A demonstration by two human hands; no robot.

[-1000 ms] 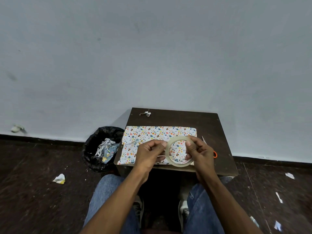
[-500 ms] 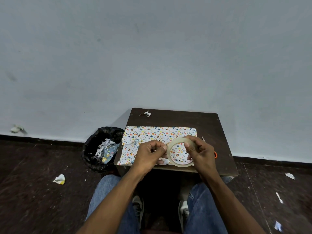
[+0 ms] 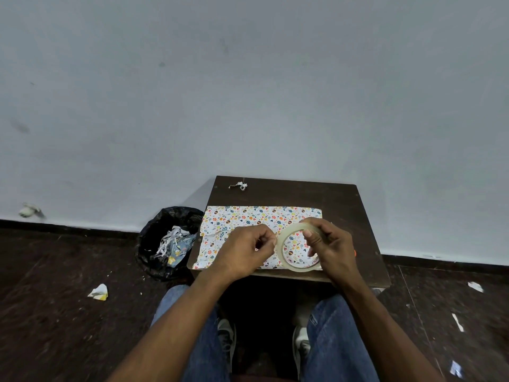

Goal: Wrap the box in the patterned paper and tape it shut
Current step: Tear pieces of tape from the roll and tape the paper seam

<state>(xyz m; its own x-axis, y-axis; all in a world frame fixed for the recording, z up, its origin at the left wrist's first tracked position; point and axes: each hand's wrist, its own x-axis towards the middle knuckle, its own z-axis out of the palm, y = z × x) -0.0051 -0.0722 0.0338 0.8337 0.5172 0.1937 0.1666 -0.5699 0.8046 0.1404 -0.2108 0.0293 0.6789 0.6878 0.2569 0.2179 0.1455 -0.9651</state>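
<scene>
A flat box wrapped in white patterned paper (image 3: 248, 216) lies on a small dark table (image 3: 316, 197). Above its near right part my right hand (image 3: 330, 244) grips a roll of clear tape (image 3: 283, 244), thumb on the ring's top. My left hand (image 3: 245, 249) has its fingertips curled at the roll's left rim, picking at the tape there. Whether a loose tape end is pinched is too small to tell. An orange scissor handle (image 3: 355, 253) peeks out behind my right hand.
A black bin (image 3: 154, 244) with paper scraps stands left of the table. A crumpled scrap (image 3: 239, 185) lies at the table's far edge. Paper bits are scattered on the dark floor (image 3: 55, 312). My knees are just below the table's near edge.
Both hands shifted slightly with the roll; my left fingers moved along the roll's left rim. The wrapped box has not moved.
</scene>
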